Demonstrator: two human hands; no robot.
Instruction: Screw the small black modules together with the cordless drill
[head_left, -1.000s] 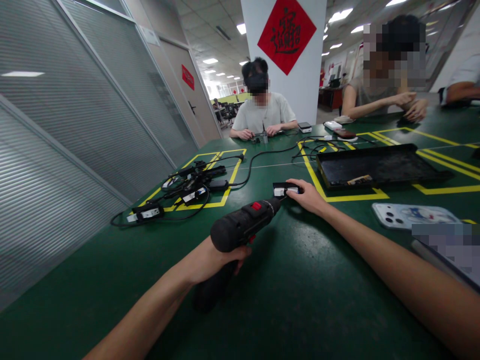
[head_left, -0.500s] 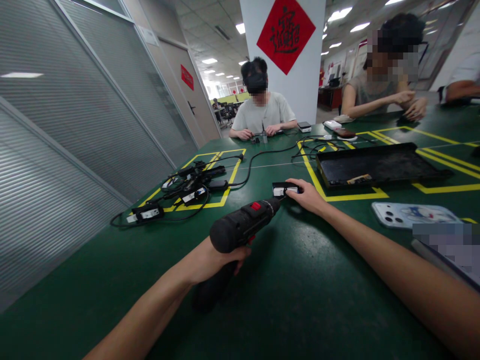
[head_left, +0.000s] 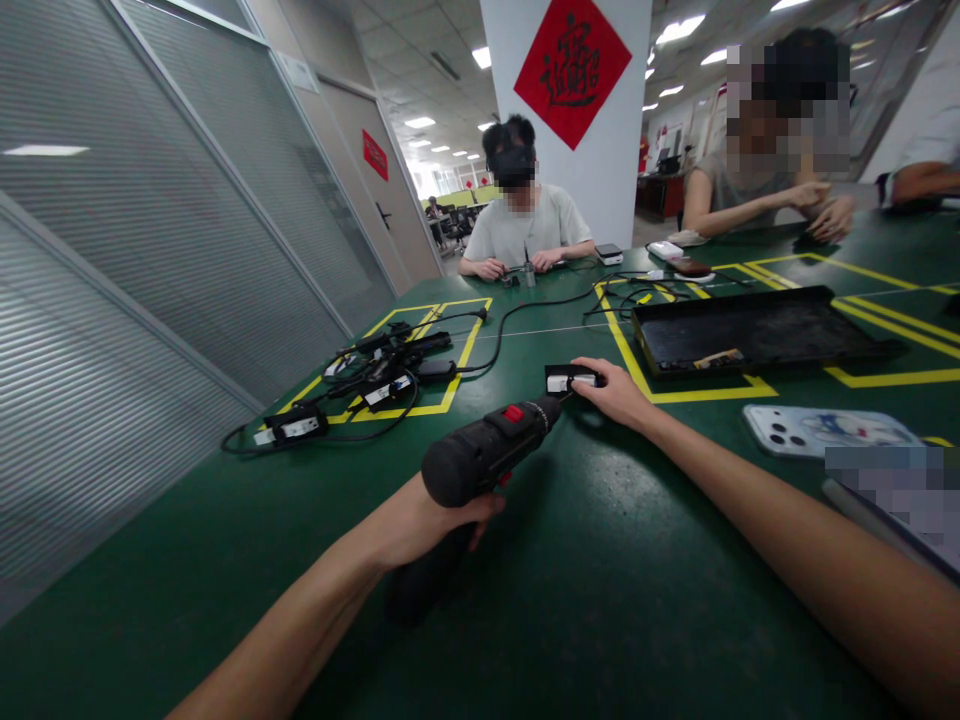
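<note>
My left hand (head_left: 431, 520) is wrapped around the grip of a black cordless drill (head_left: 487, 450) with red accents. Its chuck points away to the right, toward a small black box with a white label (head_left: 559, 382). Fingers of my right hand (head_left: 611, 390) are closed on the right end of that box, holding it against the green table. The drill's tip meets the near side of the box close to my fingertips; whether it sits in a screw is too small to tell.
Left lies a heap of black adapters and cables (head_left: 390, 370). A black tray (head_left: 765, 330) is at the right, with a phone (head_left: 832, 430) nearer me. Yellow tape marks the green table (head_left: 600, 600). Across it, one person (head_left: 525, 225) works, another (head_left: 750, 190) sits right.
The drill has shifted very slightly to the right at its rear. My right hand and the box stay in place.
</note>
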